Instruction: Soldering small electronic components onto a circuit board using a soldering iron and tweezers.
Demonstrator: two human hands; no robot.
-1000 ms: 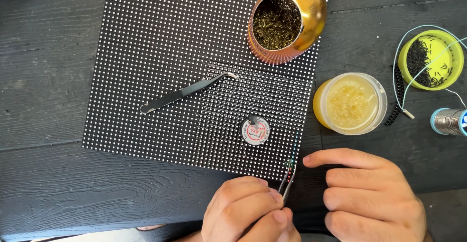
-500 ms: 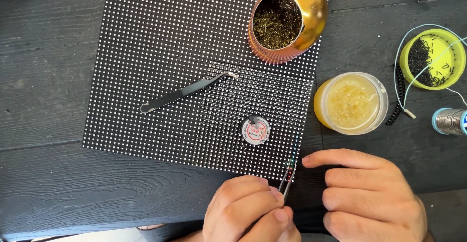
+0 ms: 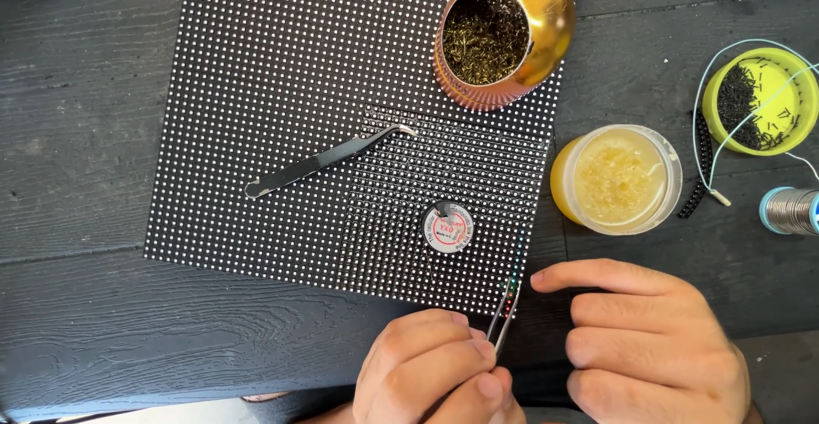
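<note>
head view: your left hand [image 3: 431, 368] sits at the near edge, fingers curled tight around a pair of fine tweezers [image 3: 503, 322]. the tweezers' long axis runs from your fingers up and slightly right, and their tips meet the near right corner of the black led matrix panel [image 3: 281, 74], where a few lit dots show red and green. what the tips pinch, if anything, is too small to tell. your right hand [image 3: 648, 339] lies just right of the tweezers, flat on the dark wooden table [image 3: 77, 142], holding nothing, fingers loosely bunched with the index finger stretched left toward the tweezer tips. so the work spot lies just far of your left hand and left of your right fingertip; the left hand is the nearer one.

farther up the panel lie a second pair of curved black tweezers [image 3: 328, 161], lying aslant, and a small round tin [image 3: 447, 228] near the corner. a gold holder of brass cleaning wool [image 3: 503, 31] stands on the panel's far right edge. right of the panel are an open jar of yellow flux paste [image 3: 618, 178], a yellow-green dish of small black parts [image 3: 759, 104], and a solder spool [image 3: 789, 211] at the right edge.
</note>
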